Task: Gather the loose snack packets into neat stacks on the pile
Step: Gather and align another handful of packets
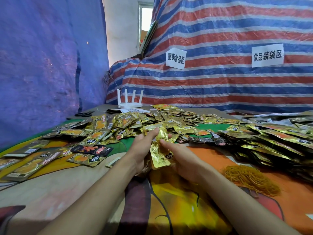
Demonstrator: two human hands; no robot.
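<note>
Gold snack packets [118,126] lie scattered in a loose pile across the middle of the table. Between my hands I hold a small bunch of gold packets [160,155], printed backs facing up. My left hand [143,146] grips the bunch from the left, thumb on the top packet. From the right, my right hand [179,156] holds it with the thumb on top and the fingers underneath. Rows of overlapped gold and black packets [271,141] lie at the right.
A heap of orange rubber bands [250,180] lies on the colourful cloth [177,209] to my right. A white router [129,102] and black scissors [83,114] sit at the far edge. Blue and striped tarpaulins [220,73] wall in the table.
</note>
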